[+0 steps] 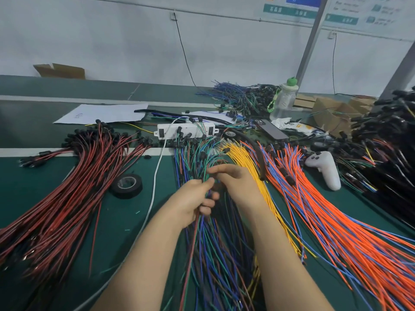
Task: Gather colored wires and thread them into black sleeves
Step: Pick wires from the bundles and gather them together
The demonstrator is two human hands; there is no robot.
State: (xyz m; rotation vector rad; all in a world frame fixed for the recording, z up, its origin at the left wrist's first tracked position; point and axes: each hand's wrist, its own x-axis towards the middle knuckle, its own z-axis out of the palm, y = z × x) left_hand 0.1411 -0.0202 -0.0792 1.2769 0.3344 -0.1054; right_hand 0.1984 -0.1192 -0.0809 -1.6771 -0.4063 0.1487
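Note:
Bundles of colored wires lie fanned across the green table. A pile of blue, green and brown wires (215, 254) runs down the middle. My left hand (195, 200) grips a small bunch of these wires, with a red one among them, thumb and forefinger pinching near the top. My right hand (233, 182) hovers right beside it, fingers bent over the same bunch, pinching at the wires. Yellow wires (249, 158) lie just right of my hands. A curved black sleeve (258, 151) rests across the yellow and orange wires.
Red and black wires (67, 198) cover the left; orange and blue wires (336, 221) spread right. A black tape roll (126, 185), white power strip (186, 130), white cable (155, 187), phone (270, 129), white controller (325, 169), bottle (284, 101) and black wire heap (393, 135) surround them.

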